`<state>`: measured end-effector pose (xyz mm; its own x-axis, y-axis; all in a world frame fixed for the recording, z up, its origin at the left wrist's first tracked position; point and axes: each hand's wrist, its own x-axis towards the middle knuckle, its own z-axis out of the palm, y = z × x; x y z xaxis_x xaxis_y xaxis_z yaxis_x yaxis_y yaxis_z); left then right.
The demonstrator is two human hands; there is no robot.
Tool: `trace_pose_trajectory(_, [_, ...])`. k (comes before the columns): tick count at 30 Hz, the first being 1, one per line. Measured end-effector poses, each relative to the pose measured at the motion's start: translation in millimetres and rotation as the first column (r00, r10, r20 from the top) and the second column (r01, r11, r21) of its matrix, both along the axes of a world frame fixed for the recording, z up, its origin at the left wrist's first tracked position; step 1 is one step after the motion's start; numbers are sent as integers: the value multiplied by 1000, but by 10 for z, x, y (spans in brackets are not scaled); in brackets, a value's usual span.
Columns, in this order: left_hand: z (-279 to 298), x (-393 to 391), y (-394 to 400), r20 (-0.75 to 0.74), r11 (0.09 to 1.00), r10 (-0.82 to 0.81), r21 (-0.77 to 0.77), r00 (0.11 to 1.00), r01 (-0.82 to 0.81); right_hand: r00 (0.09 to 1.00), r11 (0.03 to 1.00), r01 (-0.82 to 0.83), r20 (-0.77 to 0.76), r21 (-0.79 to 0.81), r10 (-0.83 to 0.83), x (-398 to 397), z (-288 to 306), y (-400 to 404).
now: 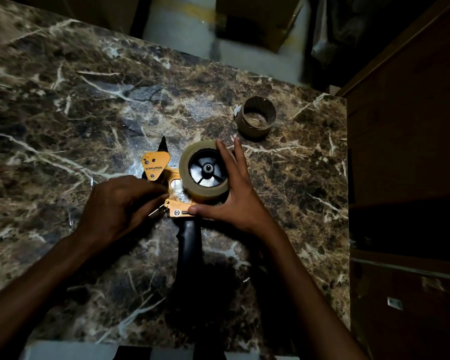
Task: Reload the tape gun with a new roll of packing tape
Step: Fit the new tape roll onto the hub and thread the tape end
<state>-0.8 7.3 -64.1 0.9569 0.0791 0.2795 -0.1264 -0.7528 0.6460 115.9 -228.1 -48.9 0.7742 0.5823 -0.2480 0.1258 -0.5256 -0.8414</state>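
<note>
An orange tape gun (156,166) with a black handle (189,246) lies flat on the marble table (63,113). A roll of clear packing tape (192,184) sits on the gun's black hub (207,168). My right hand (231,196) wraps around the roll, fingers on its far side and thumb on the orange frame below it. My left hand (120,203) is closed at the gun's front, by the metal flap and roller; its fingertips are pinched there, and what they hold is hidden.
An empty brown cardboard tape core (256,116) stands behind the gun to the right. The table's right edge runs beside dark wooden furniture (405,152). Cardboard boxes (257,19) stand on the floor beyond the far edge.
</note>
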Motion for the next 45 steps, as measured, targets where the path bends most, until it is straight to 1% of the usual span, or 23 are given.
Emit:
trace_pose_trajectory(6, [-124,-152,101,-44,988,20,-155,999,-27,1000,1000,-15,1,-24,15,-15,39,39])
trace_pose_trajectory(9, [-118,-209,59,-51,988,46,-144,998,-53,1000,999,-20,5,-38,20,-32,67,67])
trace_pose_trajectory(12, [-114,-234,39,-60,991,51,-120,997,-58,998,998,-36,53,-53,39,-32,92,98])
trace_pose_trajectory(17, [-105,-244,53,-62,995,43,-88,997,-49,997,989,-40,56,-142,48,-70,127,210])
trace_pose_trajectory(22, [-95,-276,135,-79,996,5,-94,997,-12,999,980,-8,34,-201,15,-105,125,254])
trace_pose_trajectory(27, [-4,-437,341,-123,993,23,-109,992,-37,1000,974,-16,-6,-227,15,-117,158,273])
trace_pose_trajectory(30, [-29,-533,379,-88,995,26,-93,996,-34,999,969,-43,-25,-242,38,-91,157,306])
trace_pose_trajectory(35, [-105,-614,293,-71,979,78,-184,994,-90,998,975,-53,29,-214,61,-90,164,301])
trace_pose_trajectory(40, [-96,-606,287,-69,964,97,-241,993,-111,996,998,-44,75,-37,47,-225,134,247])
trace_pose_trajectory(43, [-103,-608,333,-93,959,75,-267,993,-98,991,997,-66,114,-29,69,-280,128,274])
trace_pose_trajectory(45, [-119,-611,365,-88,963,90,-248,992,-110,987,995,-87,131,-39,92,-283,122,328])
